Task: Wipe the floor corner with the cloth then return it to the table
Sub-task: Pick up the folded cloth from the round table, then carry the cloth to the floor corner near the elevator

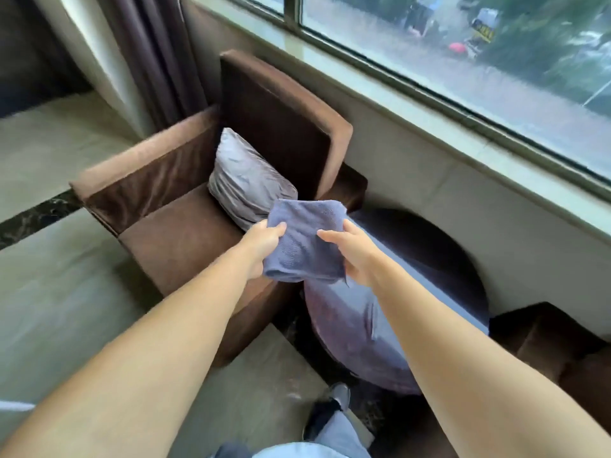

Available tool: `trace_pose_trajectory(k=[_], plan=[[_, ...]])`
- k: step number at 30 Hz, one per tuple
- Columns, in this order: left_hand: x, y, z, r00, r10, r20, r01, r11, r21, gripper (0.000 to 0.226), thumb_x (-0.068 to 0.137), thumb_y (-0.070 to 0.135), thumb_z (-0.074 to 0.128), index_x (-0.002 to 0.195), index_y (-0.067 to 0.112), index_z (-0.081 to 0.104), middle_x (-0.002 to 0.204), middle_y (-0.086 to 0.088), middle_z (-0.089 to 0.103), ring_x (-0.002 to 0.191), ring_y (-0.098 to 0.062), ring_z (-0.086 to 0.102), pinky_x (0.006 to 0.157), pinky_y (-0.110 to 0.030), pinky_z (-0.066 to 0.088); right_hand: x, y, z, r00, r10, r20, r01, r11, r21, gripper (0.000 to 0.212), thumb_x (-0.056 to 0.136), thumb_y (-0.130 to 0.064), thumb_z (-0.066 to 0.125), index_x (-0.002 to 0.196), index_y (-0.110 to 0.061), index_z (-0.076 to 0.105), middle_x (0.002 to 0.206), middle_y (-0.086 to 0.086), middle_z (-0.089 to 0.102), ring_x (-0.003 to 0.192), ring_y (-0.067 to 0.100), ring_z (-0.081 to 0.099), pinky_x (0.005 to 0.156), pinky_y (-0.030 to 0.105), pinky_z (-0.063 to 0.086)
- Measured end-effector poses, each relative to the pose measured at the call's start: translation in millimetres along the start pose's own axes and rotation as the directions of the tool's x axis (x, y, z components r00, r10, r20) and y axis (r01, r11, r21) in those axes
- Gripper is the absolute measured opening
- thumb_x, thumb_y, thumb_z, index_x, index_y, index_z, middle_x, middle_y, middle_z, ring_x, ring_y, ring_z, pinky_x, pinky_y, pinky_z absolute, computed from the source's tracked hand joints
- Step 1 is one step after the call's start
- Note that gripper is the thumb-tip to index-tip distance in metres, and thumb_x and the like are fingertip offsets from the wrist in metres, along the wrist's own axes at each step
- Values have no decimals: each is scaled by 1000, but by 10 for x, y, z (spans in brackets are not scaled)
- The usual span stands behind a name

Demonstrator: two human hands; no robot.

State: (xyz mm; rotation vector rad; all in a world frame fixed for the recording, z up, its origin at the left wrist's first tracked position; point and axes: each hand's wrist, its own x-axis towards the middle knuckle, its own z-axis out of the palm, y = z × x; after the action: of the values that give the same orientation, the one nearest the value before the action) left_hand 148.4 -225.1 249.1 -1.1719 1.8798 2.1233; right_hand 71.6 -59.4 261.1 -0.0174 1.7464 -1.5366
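Both hands hold the blue cloth (305, 241) up in the air, stretched between them above the gap between the brown armchair (185, 223) and the round dark table (426, 259) under the window. The left hand (264, 246) is closed on the cloth's left edge, thumb on top and fingers curled beneath; the right hand (355, 256) pinches the right edge the same way, fingers wrapped behind. The cloth looks folded over on itself — touching neither floor nor table.

Whether the wiping is done cannot be told from this view. The dark floor strip (297, 328) between chair and table shows no sign either way, and the cloth is not on the table. What clearly remains, at the least, is setting it down there — the hands are already near its rim.
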Motion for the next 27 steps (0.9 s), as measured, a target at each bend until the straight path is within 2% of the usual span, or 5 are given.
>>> trace_pose_trajectory(k=[2, 6, 11, 17, 27], plan=[[-264, 25, -589, 998, 48, -48, -53, 992, -114, 29, 102, 24, 49, 128, 12, 58, 119, -11, 70, 109, -30, 68, 99, -48, 53, -50, -94, 575, 999, -47, 24, 48, 998, -38, 32, 82, -21, 74, 113, -18, 66, 110, 8, 76, 101, 25, 73, 90, 44, 58], [-808, -129, -1794, 976, 74, -203, -124, 961, -246, 30, 101, 26, 52, 128, 13, 57, 121, -12, 69, 109, -31, 68, 96, -49, 54, -162, -99, 1808, 984, -80, 157, 82, 997, -1, 20, 90, -12, 66, 110, -17, 66, 103, 11, 74, 90, 27, 72, 69, 37, 58], [-1438, -465, -3276, 900, 24, -435, -173, 936, -307, 35, 99, 30, 56, 129, 12, 56, 119, -11, 68, 105, -31, 67, 87, -43, 57, -361, 11, 3490, 937, -81, 341, 101, 994, -43, 16, 94, -7, 59, 106, -15, 64, 112, 19, 70, 108, 40, 67, 92, 61, 51], [-1805, -776, -4440, 804, -31, -594, -213, 918, -335, 22, 101, 28, 53, 119, 15, 57, 96, -4, 66, 82, -20, 64, 66, -29, 50, -450, 120, 4855, 888, -66, 455, 129, 986, -109, 17, 93, -7, 58, 107, -15, 64, 117, 19, 69, 109, 40, 66, 72, 42, 56], [-1232, -917, -5790, 660, -13, -751, -88, 992, -95, 26, 97, 35, 52, 104, 13, 64, 111, -13, 69, 101, -33, 63, 81, -35, 49, 367, 44, 6289, 883, -81, 463, 185, 965, -184, 22, 92, -2, 56, 100, -20, 66, 107, 14, 69, 98, 30, 64, 86, 48, 55]])
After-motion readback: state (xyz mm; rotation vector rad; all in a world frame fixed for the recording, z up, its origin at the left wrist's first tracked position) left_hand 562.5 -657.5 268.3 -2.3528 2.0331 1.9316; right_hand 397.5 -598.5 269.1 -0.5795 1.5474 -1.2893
